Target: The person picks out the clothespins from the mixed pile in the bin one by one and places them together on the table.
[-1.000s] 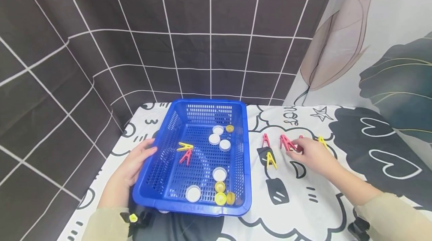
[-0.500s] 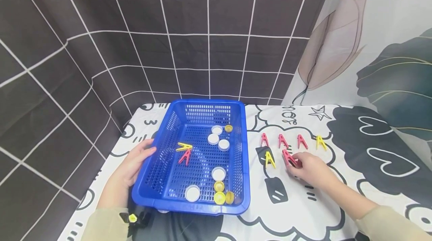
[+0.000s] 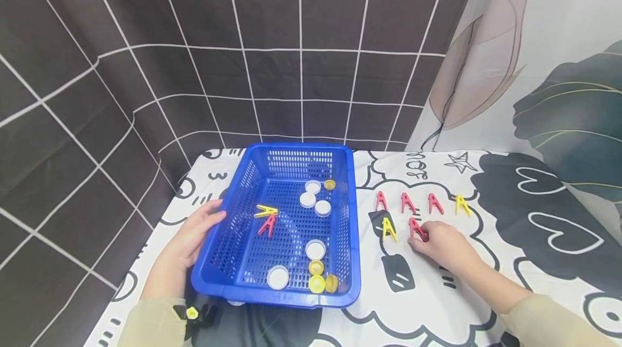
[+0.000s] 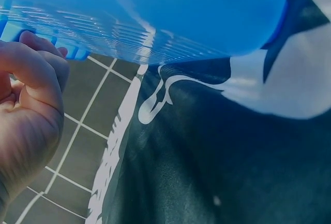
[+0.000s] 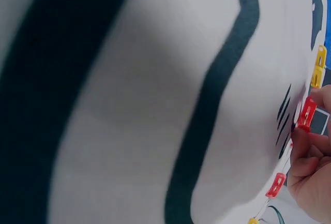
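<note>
My left hand point(image 3: 191, 236) grips the left side of a blue plastic basket point(image 3: 274, 299); in the left wrist view its curled fingers sit at the slotted wall. My right hand point(image 3: 444, 247) pinches a red clothespin point(image 3: 415, 226) low over the patterned cloth, its lower part hidden by the fingers. Behind it runs a row of red clothespins point(image 3: 407, 202) ending in a yellow clothespin point(image 3: 462, 205). Just left of the pinched one stands another yellow clothespin point(image 3: 389, 229). The right wrist view shows the held red clothespin between thumb and fingers.
Inside the basket lie a yellow clothespin point(image 3: 265, 211), a red clothespin point(image 3: 266, 225), several white caps point(image 3: 316, 250) and several yellow caps point(image 3: 317, 284). A white cloth point(image 3: 389, 309) with black drawings covers the surface. Dark gridded fabric point(image 3: 330, 77) hangs behind.
My right hand has brought a red clothespin from the back row toward me, beside the front yellow one, and turned it more upright. The left hand and basket have stayed put.
</note>
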The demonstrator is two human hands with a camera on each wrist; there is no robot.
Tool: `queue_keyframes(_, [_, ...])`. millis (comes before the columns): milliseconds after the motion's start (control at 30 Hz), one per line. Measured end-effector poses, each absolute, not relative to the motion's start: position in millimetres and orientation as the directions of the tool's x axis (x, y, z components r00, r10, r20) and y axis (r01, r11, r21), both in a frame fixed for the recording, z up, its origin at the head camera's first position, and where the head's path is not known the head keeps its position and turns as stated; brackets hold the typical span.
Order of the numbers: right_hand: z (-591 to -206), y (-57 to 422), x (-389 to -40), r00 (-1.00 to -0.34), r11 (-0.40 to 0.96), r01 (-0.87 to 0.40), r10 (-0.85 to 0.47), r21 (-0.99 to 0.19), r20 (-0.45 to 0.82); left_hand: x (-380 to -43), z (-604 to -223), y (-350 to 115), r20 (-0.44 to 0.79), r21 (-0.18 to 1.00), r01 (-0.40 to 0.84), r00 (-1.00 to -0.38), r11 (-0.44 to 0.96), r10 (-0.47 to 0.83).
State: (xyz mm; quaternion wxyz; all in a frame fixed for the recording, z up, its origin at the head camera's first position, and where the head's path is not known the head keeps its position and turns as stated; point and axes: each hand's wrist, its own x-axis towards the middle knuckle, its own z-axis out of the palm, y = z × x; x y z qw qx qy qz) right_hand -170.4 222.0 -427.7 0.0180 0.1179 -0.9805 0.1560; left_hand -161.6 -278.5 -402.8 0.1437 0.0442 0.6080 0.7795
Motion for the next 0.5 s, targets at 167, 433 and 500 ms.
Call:
queue_keyframes(167, [-431.2,220.0,-172.5,-0.971,0.928,-0.241,-0.229,-0.285,0.074,-162.5,-403.6,-278.5,-0.097,0.96,-0.166,-0.953,-0.227,0.285])
queue_keyframes(433, [-429.5,220.9,-173.9,-0.973,0.927,-0.23,-0.219,-0.295,0.071,-164.2,-405.2,-278.6,-0.087,0.957,-0.161,-0.953,-0.24,0.289])
queue_keyframes(500, [-428.3,221.8,-174.3,-0.977,0.928,-0.214,-0.204,-0.303,0.067,-164.3,-406.0,-278.5,-0.087,0.955,-0.163,-0.953,-0.248,0.29])
